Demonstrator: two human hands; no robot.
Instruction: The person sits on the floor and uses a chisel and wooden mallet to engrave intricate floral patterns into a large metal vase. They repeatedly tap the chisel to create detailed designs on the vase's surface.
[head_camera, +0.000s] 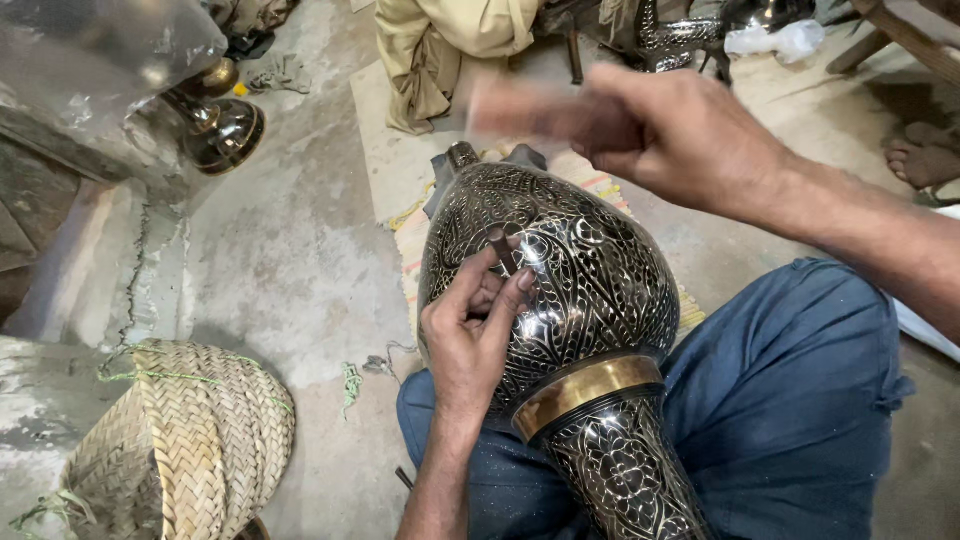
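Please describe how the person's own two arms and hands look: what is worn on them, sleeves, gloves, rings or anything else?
Both hands are bare, with no gloves. The left hand shows no ring or watch, and its forearm is uncovered down to the picture's lower edge. The right hand is partly blurred; no ring or wristband shows, and its forearm is also sleeveless as far as the frame reaches. Dark blue trousers cover the legs.

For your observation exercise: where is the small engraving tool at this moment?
In the head view, the small engraving tool is near the centre, pinched in the left hand against the engraved metal vase, below the raised right hand.
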